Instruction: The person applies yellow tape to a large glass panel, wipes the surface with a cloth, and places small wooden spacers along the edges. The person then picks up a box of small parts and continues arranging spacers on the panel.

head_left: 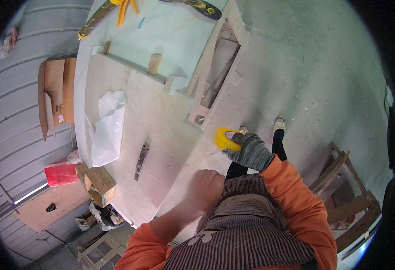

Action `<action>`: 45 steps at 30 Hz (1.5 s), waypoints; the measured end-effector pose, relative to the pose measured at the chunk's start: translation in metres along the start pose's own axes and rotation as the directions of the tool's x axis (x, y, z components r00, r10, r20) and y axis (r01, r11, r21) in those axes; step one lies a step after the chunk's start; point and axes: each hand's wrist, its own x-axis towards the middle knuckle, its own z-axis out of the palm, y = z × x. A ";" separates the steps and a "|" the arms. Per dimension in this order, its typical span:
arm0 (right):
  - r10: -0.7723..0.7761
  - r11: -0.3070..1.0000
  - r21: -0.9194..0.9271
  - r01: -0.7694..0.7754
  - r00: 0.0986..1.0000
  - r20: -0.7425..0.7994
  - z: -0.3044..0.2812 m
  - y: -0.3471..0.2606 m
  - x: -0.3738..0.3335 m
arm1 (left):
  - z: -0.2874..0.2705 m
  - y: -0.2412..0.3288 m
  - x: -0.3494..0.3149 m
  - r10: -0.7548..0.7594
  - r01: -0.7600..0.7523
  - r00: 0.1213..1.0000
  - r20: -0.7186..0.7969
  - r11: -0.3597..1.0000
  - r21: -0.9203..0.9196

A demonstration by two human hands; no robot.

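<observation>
My right hand (253,152), in a grey knitted glove, grips a roll of yellow tape (221,143) near the table's right edge. Bare and closed, my left hand (207,185) is over the near part of the pale tabletop (161,126). Its fingertips are curled out of sight, so I cannot make out whether it holds anything. A narrow dark flat strip (141,162) lies on the tabletop to its left. Farther left is a crumpled white plastic sheet (109,130).
Wooden blocks (154,64) and dark-handled tools (202,8) sit at the table's far end. A wooden frame (215,67) stands along its right side, another (345,193) at lower right. Cardboard boxes (57,94) and a red bag (61,174) are left of the table.
</observation>
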 end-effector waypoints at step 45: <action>0.589 0.657 0.321 -0.682 0.730 0.346 -0.052 0.023 -0.142 | -0.051 -0.057 0.021 -0.302 0.327 0.740 -0.601 0.942 -0.070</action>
